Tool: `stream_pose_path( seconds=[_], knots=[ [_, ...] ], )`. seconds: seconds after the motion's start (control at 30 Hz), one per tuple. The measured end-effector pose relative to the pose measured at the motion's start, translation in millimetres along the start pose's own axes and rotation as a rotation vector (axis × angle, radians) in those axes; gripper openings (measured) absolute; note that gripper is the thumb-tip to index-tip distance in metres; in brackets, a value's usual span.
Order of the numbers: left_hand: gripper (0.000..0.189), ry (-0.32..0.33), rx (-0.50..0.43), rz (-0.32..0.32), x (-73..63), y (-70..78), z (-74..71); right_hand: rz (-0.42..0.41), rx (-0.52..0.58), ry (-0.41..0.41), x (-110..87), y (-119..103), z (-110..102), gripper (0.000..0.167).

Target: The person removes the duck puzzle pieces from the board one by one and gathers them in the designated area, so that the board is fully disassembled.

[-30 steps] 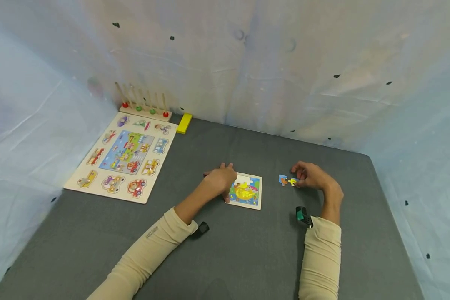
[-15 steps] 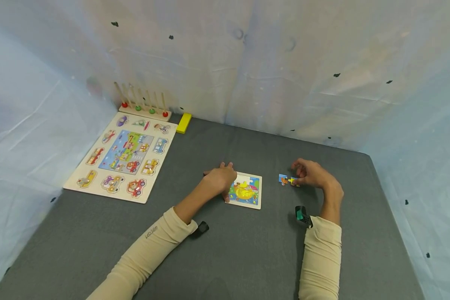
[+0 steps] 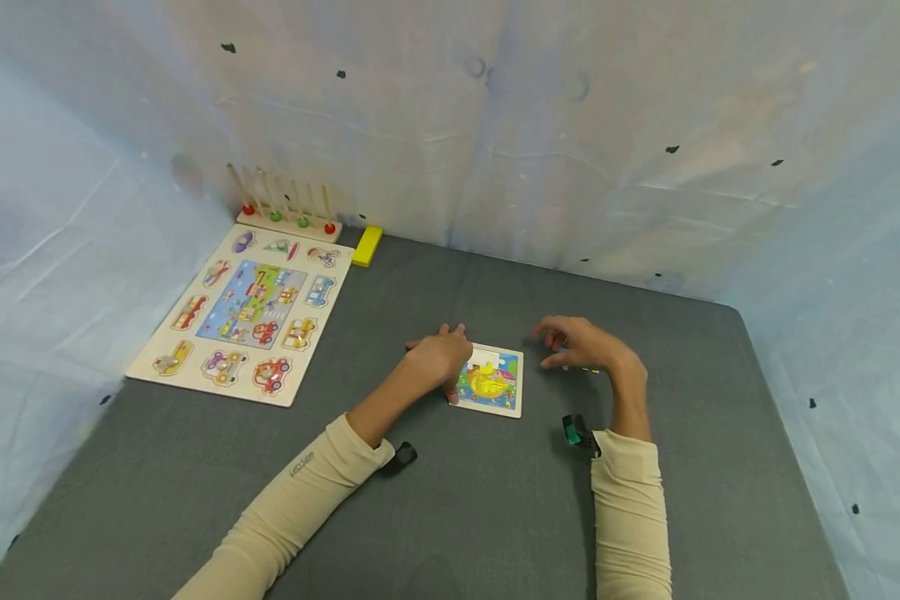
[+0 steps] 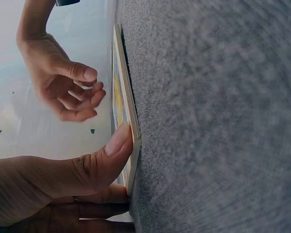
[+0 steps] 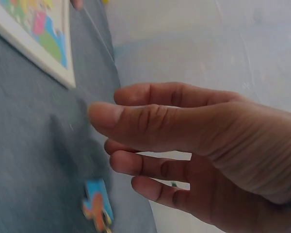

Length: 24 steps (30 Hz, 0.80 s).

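Note:
A small wooden jigsaw puzzle (image 3: 521, 383) with a yellow picture lies flat on the grey table; a pale bare patch shows near its upper left. My left hand (image 3: 437, 360) grips its left side, the thumb (image 4: 117, 143) against the near edge and the fingers reaching to the far edge. To the right of the puzzle my right hand (image 3: 587, 343) hovers with loosely bent fingers and nothing between them. Partly hidden under that hand, loose jigsaw pieces lie on the table; the right wrist view shows a blue and orange piece (image 5: 98, 204).
A large wooden peg puzzle board (image 3: 195, 367) with vehicle shapes lies at the left. Behind it stands a pegged bead rack (image 3: 292, 223), with a yellow block (image 3: 367, 247) beside it. Hanging sheets (image 3: 570, 125) border the table's back and sides.
My right hand has left the loose pieces' right side and shifted left toward the puzzle, now covering most of them in the head view. The left hand stays on the puzzle.

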<state>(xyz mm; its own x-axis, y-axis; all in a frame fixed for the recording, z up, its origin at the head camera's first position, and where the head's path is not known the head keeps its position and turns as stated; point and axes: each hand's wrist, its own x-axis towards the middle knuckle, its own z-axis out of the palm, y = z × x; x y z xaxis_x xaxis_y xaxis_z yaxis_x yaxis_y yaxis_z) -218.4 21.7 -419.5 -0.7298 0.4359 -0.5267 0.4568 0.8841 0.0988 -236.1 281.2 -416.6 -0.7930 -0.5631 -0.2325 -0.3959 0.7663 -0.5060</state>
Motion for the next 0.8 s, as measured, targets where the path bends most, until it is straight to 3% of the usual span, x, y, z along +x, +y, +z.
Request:
stream_pose_path(
  seconds=[0.23, 0.5, 0.8],
  knots=[
    [0.099, 0.001, 0.001, -0.003, -0.6, 0.5, 0.5, -0.059, 0.016, -0.104, 16.5, -14, 10, 0.042],
    [0.1, -0.007, -0.003, 0.022, 0.4, -2.5, 0.0, -0.115, 0.002, -0.128, 23.2, -22, 15, 0.041],
    [0.099, -0.026, 0.012, 0.037, 1.4, -4.3, -2.1, -0.113, -0.029, -0.146, 28.3, -27, 19, 0.038]
  ],
)
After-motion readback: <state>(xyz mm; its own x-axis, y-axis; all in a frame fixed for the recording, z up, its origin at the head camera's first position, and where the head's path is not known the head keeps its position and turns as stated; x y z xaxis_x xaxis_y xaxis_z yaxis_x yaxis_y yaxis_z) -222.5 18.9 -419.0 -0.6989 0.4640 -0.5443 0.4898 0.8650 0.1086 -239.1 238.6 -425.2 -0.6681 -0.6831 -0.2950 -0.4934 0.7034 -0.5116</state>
